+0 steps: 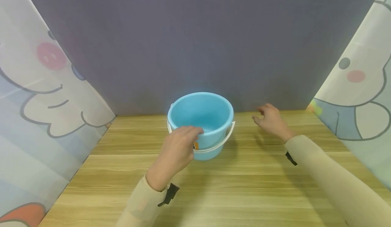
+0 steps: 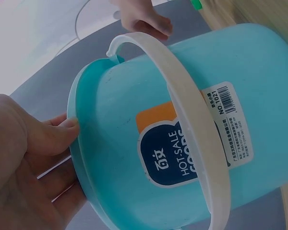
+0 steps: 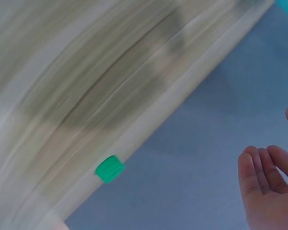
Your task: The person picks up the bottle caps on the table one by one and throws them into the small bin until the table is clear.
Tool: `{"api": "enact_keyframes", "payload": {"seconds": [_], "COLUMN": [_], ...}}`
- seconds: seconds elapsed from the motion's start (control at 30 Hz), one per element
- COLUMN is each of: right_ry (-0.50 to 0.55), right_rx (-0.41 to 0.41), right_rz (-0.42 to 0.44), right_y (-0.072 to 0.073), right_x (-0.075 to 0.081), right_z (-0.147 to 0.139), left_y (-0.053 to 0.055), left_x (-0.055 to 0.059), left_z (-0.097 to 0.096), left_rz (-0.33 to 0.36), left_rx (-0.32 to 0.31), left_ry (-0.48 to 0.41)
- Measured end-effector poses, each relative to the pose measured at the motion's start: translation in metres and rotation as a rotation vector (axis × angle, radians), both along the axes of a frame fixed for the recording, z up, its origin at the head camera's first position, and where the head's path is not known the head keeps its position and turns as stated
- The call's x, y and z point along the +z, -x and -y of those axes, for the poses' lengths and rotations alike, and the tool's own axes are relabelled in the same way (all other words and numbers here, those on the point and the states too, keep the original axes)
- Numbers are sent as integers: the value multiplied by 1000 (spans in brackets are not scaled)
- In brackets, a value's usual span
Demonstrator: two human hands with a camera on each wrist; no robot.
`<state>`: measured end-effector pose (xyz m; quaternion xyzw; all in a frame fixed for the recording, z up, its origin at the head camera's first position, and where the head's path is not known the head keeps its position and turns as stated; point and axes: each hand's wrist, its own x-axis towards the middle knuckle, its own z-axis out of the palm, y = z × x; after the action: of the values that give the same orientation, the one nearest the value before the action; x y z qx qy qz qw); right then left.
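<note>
A light blue plastic bucket (image 1: 213, 140) stands upright on the wooden table, its opening facing up. My left hand (image 1: 177, 149) grips the near rim, and in the left wrist view its thumb (image 2: 62, 134) lies on the outside while the fingers reach past the edge. The white handle (image 2: 182, 96) hangs down across the bucket's front, over a label (image 2: 158, 158) in orange and dark blue. To the right of the bucket, my right hand (image 1: 272, 120) hovers with loosely bent fingers and holds nothing. A green cap (image 3: 110, 168) shows in the right wrist view, apart from that hand.
Wood-grained table (image 1: 244, 199) stretches toward me below both hands. A dark grey panel (image 1: 201, 36) rises close behind the bucket. Cartoon-printed sheets (image 1: 55, 118) flank the table on the left and right.
</note>
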<state>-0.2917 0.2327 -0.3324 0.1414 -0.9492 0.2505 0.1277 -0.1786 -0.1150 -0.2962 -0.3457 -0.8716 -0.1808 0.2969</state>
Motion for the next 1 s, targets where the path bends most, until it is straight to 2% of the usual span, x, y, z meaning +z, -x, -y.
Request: {"api": "enact_keyframes", "payload": {"seconds": [0.27,0.5,1.0], "right_ry": [-25,-44,-89], "right_rx": [-30,-55,-90], "right_rz": [15,99,166], "right_y": [12,22,45], "right_x": [-4,-2,-9], "right_z": [-17,-32,-56], "left_y": [1,0,2], "left_x": [-1,-1,0], "left_z": [0,0,0], "left_rz": [-1,3,-14], "left_rx": [5,1,-17], "left_ry": [3,3,3]}}
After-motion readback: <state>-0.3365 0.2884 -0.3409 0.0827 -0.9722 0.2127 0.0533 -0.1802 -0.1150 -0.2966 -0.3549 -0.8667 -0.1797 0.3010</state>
